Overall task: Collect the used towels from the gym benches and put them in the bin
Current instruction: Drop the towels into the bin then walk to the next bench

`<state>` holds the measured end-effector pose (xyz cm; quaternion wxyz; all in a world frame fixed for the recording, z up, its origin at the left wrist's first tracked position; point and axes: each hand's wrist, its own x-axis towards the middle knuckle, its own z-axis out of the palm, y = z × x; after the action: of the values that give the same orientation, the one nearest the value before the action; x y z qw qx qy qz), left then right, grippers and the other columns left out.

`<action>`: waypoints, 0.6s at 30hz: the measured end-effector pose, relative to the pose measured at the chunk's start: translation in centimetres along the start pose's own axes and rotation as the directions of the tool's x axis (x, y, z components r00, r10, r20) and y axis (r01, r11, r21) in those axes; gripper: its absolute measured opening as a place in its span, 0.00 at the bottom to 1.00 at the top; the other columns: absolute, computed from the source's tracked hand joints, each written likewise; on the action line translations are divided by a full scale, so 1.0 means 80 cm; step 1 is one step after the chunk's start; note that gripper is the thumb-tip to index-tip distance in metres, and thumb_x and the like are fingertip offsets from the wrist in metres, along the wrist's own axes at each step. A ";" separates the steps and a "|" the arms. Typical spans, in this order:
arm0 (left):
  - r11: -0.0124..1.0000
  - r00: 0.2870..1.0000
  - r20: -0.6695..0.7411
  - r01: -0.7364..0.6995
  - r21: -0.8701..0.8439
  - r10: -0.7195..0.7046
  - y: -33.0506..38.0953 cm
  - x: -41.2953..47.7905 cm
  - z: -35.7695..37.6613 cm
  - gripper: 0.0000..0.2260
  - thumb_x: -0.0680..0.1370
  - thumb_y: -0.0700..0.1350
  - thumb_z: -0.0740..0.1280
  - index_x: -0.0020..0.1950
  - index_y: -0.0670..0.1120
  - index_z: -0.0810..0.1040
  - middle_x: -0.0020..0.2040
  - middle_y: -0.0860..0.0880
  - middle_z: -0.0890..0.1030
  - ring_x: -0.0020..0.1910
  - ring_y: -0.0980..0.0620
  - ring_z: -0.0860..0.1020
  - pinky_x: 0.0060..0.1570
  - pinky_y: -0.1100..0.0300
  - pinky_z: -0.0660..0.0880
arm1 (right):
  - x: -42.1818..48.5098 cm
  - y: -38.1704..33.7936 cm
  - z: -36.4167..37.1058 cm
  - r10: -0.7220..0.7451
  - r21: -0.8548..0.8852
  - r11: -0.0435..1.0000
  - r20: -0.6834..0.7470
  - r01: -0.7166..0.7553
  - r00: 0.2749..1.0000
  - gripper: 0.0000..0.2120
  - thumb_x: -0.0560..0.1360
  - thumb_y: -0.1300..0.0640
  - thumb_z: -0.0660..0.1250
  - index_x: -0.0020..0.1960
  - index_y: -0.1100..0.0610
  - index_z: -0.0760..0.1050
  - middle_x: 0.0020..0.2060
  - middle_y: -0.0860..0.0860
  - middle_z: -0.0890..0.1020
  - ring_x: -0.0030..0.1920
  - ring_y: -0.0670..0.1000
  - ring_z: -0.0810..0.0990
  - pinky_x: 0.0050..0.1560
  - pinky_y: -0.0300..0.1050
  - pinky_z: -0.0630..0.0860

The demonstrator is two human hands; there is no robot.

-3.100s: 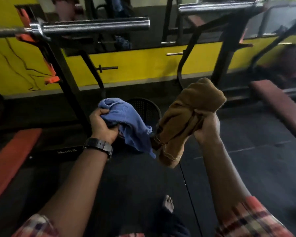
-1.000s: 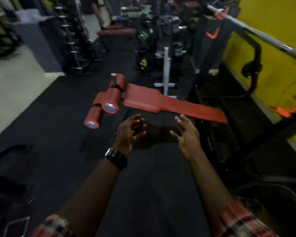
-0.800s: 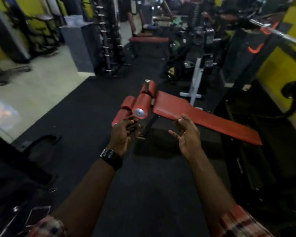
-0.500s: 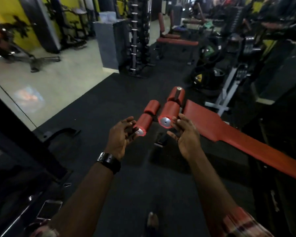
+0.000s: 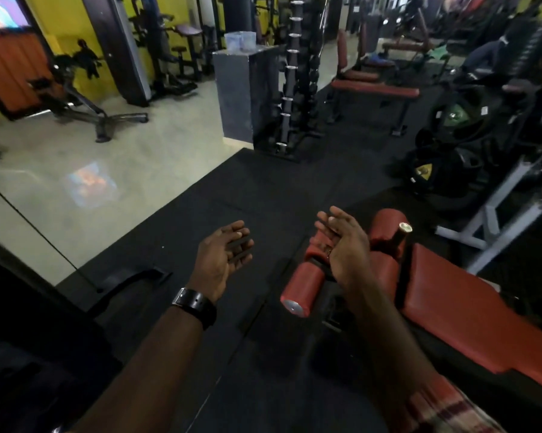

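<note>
My left hand [image 5: 222,257], with a black watch on the wrist, is held out over the black rubber floor, fingers apart and holding nothing. My right hand [image 5: 344,245] is raised beside it, also open and bare, in front of the red foam rollers [image 5: 301,287] of a red sit-up bench [image 5: 469,320]. A flat red bench [image 5: 376,89] stands far off at the upper right; something blue [image 5: 379,59] and something green [image 5: 437,53] lie on equipment behind it, too blurred to identify. No bin is in view.
A tall dumbbell rack [image 5: 294,89] and a grey pillar [image 5: 238,92] stand ahead. Stacked weight plates [image 5: 444,164] and a white frame [image 5: 494,214] sit to the right. Pale tiled floor [image 5: 107,170] with exercise machines [image 5: 85,98] lies to the left. A dark frame [image 5: 29,307] fills the lower left.
About three seconds ago my hands held a blue and a brown towel above a black bin; now both hold nothing. My view has swung left along the gym, shifting the sit-up bench rightward.
</note>
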<state>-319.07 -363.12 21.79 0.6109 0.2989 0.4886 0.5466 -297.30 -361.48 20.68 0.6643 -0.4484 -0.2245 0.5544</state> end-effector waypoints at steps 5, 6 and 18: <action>0.999 0.999 -0.008 0.033 -0.012 -0.033 0.022 0.141 -0.007 0.09 0.80 0.40 0.62 0.56 0.46 0.80 0.49 0.49 0.82 0.46 0.49 0.81 0.48 0.53 0.77 | 0.124 0.024 0.059 0.013 -0.032 0.999 -0.007 -0.013 1.000 0.12 0.79 0.64 0.60 0.59 0.55 0.74 0.53 0.54 0.83 0.56 0.54 0.81 0.46 0.50 0.80; 0.999 0.999 0.003 0.033 -0.002 -0.033 0.031 0.177 -0.004 0.08 0.79 0.41 0.62 0.55 0.46 0.80 0.49 0.49 0.82 0.46 0.50 0.81 0.49 0.53 0.77 | 0.154 0.027 0.073 0.000 -0.034 0.999 -0.009 -0.001 1.000 0.11 0.79 0.64 0.60 0.59 0.55 0.74 0.52 0.54 0.83 0.56 0.54 0.81 0.45 0.50 0.80; 0.996 0.968 0.246 0.029 0.081 -0.048 0.175 0.582 0.092 0.08 0.78 0.43 0.64 0.52 0.49 0.82 0.48 0.51 0.83 0.47 0.52 0.81 0.50 0.53 0.76 | 0.480 -0.008 0.231 -0.131 -0.029 0.991 -0.129 0.128 0.983 0.10 0.79 0.64 0.61 0.55 0.53 0.76 0.50 0.52 0.83 0.51 0.52 0.81 0.44 0.50 0.79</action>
<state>-320.99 -314.06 24.33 0.6658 0.3786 0.4347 0.4738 -300.75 -319.04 22.79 0.7076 -0.4748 -0.2151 0.4771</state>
